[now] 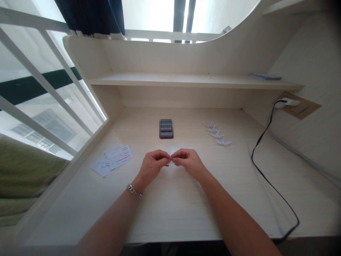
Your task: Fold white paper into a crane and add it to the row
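My left hand [157,161] and my right hand [188,161] meet over the middle of the desk, thumbs and forefingers pinched together. Between the fingertips is a small piece of white paper [174,151], mostly hidden by the fingers, so its shape is unclear. Ahead of the hands lies a small dark box [166,128] with a blurred face. To the right, several small folded white paper cranes [217,135] form a slanting row. Flat paper sheets [118,155] with printed lines overlap on the left.
The pale wooden desk [170,213] has a raised shelf [181,79] along its back. A black cable [255,163] runs from a wall socket [303,106] down the right side. White railings [48,87] stand at the left, beside a green cloth [23,170].
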Tool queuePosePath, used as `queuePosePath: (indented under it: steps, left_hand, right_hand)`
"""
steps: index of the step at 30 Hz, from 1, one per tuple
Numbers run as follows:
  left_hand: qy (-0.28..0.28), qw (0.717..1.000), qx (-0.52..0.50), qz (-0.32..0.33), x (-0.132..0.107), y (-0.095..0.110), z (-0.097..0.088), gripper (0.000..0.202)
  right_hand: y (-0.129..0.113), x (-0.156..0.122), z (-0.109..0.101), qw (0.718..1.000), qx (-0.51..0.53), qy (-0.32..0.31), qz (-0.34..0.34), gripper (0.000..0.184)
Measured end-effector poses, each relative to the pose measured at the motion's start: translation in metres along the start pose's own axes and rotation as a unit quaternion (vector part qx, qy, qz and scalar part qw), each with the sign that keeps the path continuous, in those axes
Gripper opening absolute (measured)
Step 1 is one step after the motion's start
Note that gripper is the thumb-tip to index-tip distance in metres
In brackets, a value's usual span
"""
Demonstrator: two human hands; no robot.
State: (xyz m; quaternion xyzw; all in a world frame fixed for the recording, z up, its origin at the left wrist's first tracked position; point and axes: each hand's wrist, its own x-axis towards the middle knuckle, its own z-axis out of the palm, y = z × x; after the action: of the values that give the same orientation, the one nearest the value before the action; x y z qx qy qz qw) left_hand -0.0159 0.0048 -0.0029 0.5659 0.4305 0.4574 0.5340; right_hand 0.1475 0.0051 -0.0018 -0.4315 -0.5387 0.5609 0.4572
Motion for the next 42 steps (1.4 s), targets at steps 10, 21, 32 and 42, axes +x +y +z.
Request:
queuePosePath:
  steps: [10,21,32,42]
  left_hand:
    - [0.022,0.998,0.044,0.05,-0.002,-0.002,0.0,0.011]
    - [0.017,0.997,-0.074,0.026,0.0,-0.003,0.001,0.016]
    - [0.044,0.997,-0.048,0.031,0.0,-0.004,0.003,0.025]
    - [0.061,0.997,0.001,0.052,0.0,-0.004,0.0,0.023]
  right_hand:
    - [0.005,0.003,-0.002,0.998,-0.057,-0.008,-0.01,0.02]
    - [-0.001,-0.002,-0.002,0.976,-0.2,0.028,-0.086,0.016]
    - [-0.005,-0.006,0.004,0.967,-0.223,0.042,-0.119,0.014]
    - [0.002,-0.003,0.003,0.976,-0.173,0.068,-0.117,0.014]
